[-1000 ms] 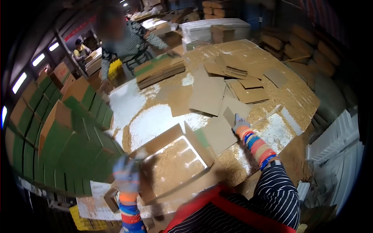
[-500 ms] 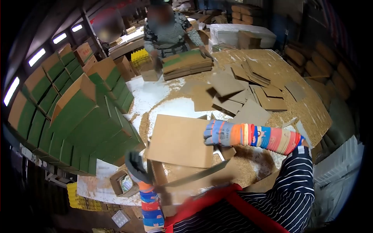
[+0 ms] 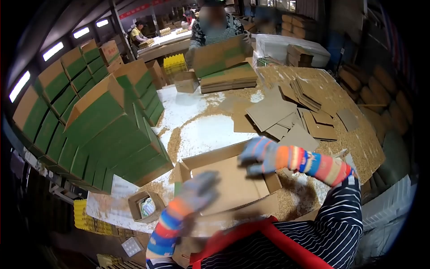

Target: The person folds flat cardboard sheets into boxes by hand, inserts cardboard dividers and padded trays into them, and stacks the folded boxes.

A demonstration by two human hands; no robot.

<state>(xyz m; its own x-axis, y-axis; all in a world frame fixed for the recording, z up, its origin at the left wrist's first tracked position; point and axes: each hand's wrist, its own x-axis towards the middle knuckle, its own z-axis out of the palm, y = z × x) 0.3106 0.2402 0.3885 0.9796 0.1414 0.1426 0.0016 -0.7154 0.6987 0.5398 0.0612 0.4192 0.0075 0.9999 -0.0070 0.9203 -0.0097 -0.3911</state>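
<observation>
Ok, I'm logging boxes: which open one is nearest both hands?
The wide, low box between left hand and right hand; the small box and the green boxes stand farther left.

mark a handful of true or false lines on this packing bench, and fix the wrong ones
1. The carton in front of the wearer is open. True.
2. The green cartons stand to the wearer's left. True.
3. The left hand is nearer than the right hand to the small box at lower left. True.
4. The small box is shut. False: its top is open.
5. The right hand is among the green cartons. False: it is at the carton.
</observation>
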